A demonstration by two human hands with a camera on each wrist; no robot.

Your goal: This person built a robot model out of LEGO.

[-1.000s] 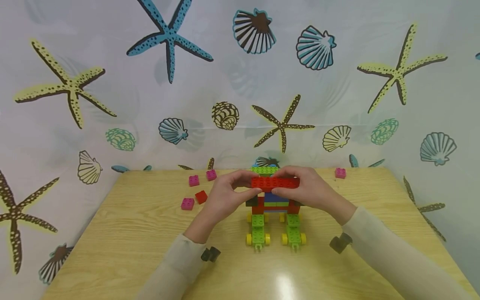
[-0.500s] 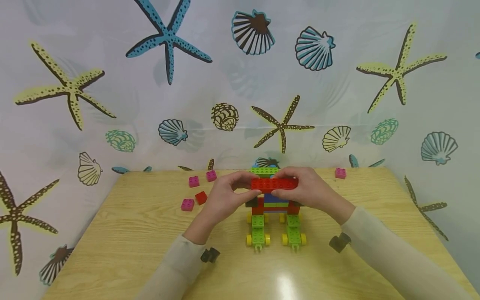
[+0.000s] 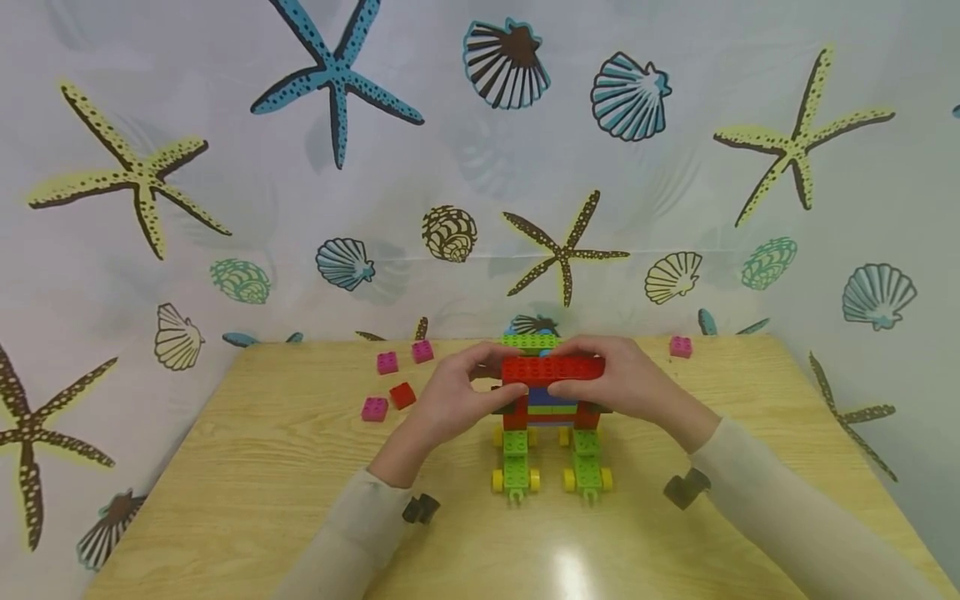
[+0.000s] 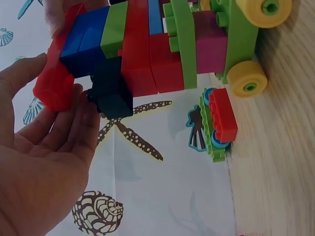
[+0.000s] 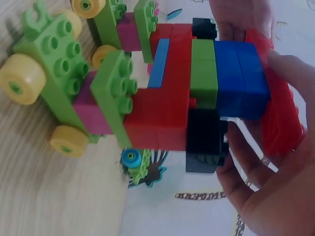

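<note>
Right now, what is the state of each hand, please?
Left hand: fingers pinch the left end of the long red brick.
Right hand: fingers pinch the brick's right end.

My right hand (image 5: 268, 162) grips the long red brick (image 5: 278, 118) — it's against the blue bricks (image 5: 241, 81). Yellow wheels (image 5: 22, 78) touch the wooden table (image 5: 54, 196).

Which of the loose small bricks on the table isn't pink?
The red brick, left of the left hand, beside the nearest pink brick. The other loose small bricks are pink.
</note>
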